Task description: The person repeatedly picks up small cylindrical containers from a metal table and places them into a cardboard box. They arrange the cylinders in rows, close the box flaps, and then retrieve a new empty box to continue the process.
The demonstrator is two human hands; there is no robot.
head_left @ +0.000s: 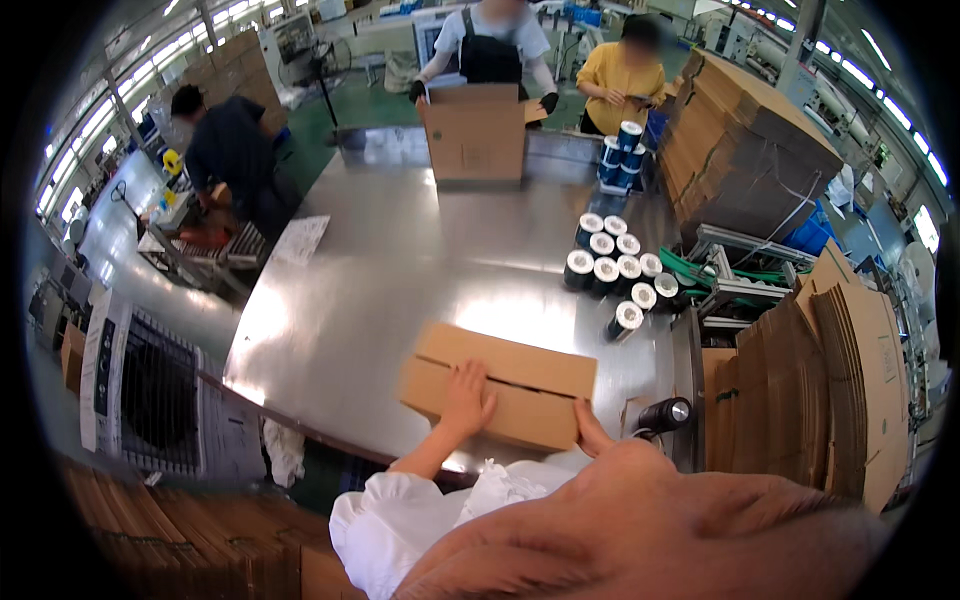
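Observation:
A closed brown cardboard box (530, 413) lies on the metal table's near side, a dark narrow gap running along where its top flaps meet. My left hand (468, 398) rests flat on the top, fingers stretched out across the seam. At the box's right end, my right hand (592, 428) grips the edge and corner; part of its fingers is hidden. Right of that hand stands a dark cylindrical bottle (664, 414).
Several dark spools with white ends (602, 243) stand along the table's (380, 300) right side. Across it, a person in gloves (493, 50) handles an open carton (476, 135). Flat cardboard stacks (745, 140) rise at right. A paper sheet (301, 240) lies at left.

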